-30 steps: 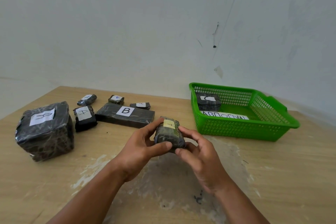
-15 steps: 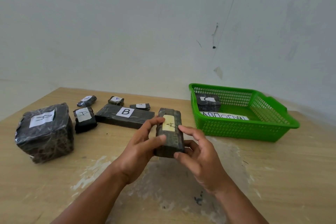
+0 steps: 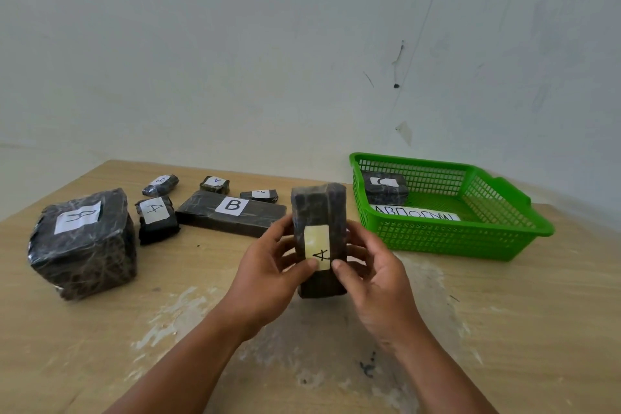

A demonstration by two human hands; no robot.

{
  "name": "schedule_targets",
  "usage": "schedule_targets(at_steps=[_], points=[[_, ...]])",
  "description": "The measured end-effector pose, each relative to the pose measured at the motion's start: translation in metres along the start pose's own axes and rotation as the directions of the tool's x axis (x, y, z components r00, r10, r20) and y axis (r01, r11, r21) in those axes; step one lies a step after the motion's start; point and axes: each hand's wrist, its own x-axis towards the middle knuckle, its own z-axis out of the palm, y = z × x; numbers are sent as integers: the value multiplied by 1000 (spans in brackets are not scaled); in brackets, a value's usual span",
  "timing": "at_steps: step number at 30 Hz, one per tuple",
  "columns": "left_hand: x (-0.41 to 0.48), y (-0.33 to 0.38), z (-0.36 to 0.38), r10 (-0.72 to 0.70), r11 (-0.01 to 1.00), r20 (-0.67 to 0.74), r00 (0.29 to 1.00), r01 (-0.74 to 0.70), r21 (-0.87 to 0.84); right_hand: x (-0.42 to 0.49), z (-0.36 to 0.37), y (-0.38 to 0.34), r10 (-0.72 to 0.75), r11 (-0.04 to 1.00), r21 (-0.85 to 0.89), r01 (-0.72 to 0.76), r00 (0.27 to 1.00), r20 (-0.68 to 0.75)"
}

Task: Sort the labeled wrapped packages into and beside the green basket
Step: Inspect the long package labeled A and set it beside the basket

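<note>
Both hands are busy w/ one item: my left hand [image 3: 265, 272] and right hand [image 3: 379, 286] clasp the long dark A pkg [image 3: 319, 208] from either side, thumbs pinching its yellowish label, which faces me. I'm holding the pkg upright between them, over the tabletop [image 3: 504, 312]. Up and to the right of my right hand sits the green basket [image 3: 450, 242], w/ just one small pkg [image 3: 386, 191] in its far left corner. That label looks like a C, but the mesh hides part of it. A lettered paper strip [image 3: 416, 213] lies on the basket floor. I see no pkg set down beside the basket. Left of and beyond my left hand wait approx. six more: the big block [image 3: 84, 245], a small A bundle [image 3: 156, 220], the flat B slab [image 3: 232, 215] and three tiny ones [image 3: 215, 184] behind it. My read: early days, one sorted, one in hand, the rest to do.
</note>
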Motion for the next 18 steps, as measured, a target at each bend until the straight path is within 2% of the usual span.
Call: schedule_targets(at_steps=[3,5,7,10,14,18], points=[[2,-1,1,175,921,-51,983,-145,362,2,0,1,-62,988,-145,57,998,-28],[3,-3,1,235,868,-61,970,-181,461,2,0,-1,-49,997,-70,45,997,-53],[4,-7,0,257,870,-55,965,-207,447,0,0,-5,-31,998,47,33,999,-41],[4,-6,0,269,890,-27,963,-238,388,-3,-1,-12,-30,992,123,22,998,62],[-3,-3,0,197,922,56,979,-205,330,-2,-3,-10,34,986,155,-61,985,171],[-5,0,3,142,975,73,987,-153,164,-1,-1,-5,85,979,164,-119,976,199]])
